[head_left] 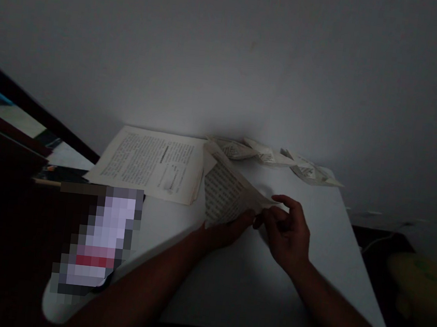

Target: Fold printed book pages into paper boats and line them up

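A folded sheet of printed paper (226,187) is held up over the white table, its pointed corner toward the right. My left hand (231,228) grips its lower edge from below, with most of the fingers hidden behind the paper. At the pointed corner, my right hand (287,230) pinches the paper between thumb and fingers, and the index finger is raised and bent. Both hands are close together. Behind them, several folded paper pieces (268,156) lie in a row along the wall side of the table.
A stack of printed sheets (144,163) lies on the white table (335,238) at the left rear. A blurred-out phone-like object (99,242) lies at the left edge. The wall (230,55) rises behind. A dark rail (40,108) slants at left; something yellowish (424,284) sits at right.
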